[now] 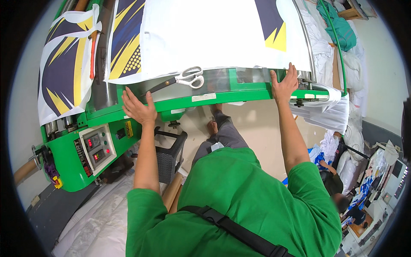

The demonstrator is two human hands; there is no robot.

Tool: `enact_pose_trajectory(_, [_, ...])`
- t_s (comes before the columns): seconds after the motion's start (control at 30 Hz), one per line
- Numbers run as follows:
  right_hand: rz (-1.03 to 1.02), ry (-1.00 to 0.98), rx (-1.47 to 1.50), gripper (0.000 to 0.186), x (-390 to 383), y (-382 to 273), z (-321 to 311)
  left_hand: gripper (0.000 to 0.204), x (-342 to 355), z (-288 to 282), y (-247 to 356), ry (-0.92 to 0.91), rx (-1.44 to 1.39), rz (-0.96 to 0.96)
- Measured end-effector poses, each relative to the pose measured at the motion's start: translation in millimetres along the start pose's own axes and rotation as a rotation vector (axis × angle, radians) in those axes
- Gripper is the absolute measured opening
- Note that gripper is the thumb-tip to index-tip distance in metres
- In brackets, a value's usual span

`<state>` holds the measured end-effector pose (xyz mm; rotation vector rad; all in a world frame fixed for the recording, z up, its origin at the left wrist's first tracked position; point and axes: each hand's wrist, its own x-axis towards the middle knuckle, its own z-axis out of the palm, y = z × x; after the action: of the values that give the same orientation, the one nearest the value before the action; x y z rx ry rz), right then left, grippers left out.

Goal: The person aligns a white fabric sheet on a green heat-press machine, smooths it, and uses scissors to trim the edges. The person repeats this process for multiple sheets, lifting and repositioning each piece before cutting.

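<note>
My left hand [140,108] rests with fingers spread on the green front rail [205,97] of a large machine. Its thumb is close to the dark blade tip of a pair of scissors [192,79] with white-wrapped handles. My right hand [284,85] lies on the same rail farther right, fingers stretched out, near the lower edge of a white sheet [201,38]. Beside that sheet, on the left, is a printed piece [126,49] in navy, yellow and white. Neither hand holds anything.
At the left hang more printed sheets [64,68] with an orange-handled tool [93,55]. Below is a control panel [97,147] with red displays. A dark woven chair [169,154] stands under the rail. White cloth [321,112] and a green post [338,47] are at right; another person [333,182] works beyond.
</note>
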<state>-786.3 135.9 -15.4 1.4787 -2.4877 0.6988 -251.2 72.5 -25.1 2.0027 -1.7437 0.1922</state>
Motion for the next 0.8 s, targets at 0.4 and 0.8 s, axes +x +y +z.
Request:
enact_pose_trajectory(0.4, [-0.044,0.077,0.038,0.086,-2,4,3,0.091,1,-8,6,-0.007,0.002,-0.022])
enact_pose_trajectory(0.8, [0.069,0.051,0.275,0.023,-29,9,-32,0.088,5,-9,13,-0.048,0.023,-0.013])
